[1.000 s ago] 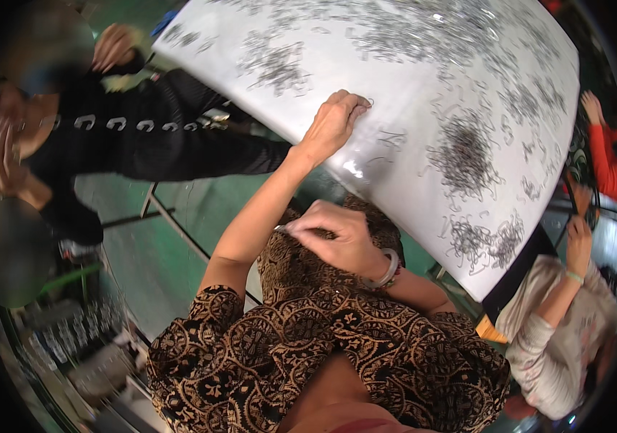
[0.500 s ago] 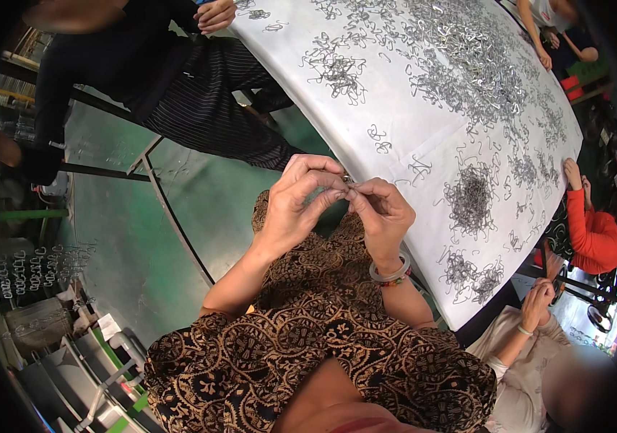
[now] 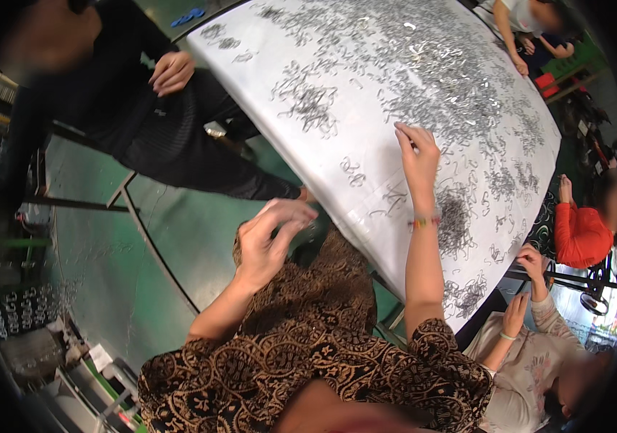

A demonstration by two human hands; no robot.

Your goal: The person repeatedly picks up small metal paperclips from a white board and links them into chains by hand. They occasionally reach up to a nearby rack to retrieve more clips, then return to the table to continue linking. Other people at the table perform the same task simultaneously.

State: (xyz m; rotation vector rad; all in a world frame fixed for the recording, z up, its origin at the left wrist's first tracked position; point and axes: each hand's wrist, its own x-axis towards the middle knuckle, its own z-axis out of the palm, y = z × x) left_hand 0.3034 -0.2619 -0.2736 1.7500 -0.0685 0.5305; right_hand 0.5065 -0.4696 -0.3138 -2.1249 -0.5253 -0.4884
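Observation:
My left hand is held over my lap, left of the table edge. Its thumb and fingers are curled toward each other, and motion smears the tips, so what they hold, if anything, cannot be made out. My right hand reaches out over the white-covered table. Its thumb and forefinger come together in a pinch, and anything between them is too small to tell. Beyond that hand spreads a wide heap of small bent metal hooks. Beside my right forearm sits a dense dark pile of hooks.
A few loose hooks lie between my hands' sides of the table. Another cluster sits farther left. A person in black stands at the left edge; others in red and beige are on the right. A metal frame stands left.
My hands were together, fingertips touching, by the table edge. The right has moved forward over the table, and the left has drawn slightly down and left. The whole view has shifted a little.

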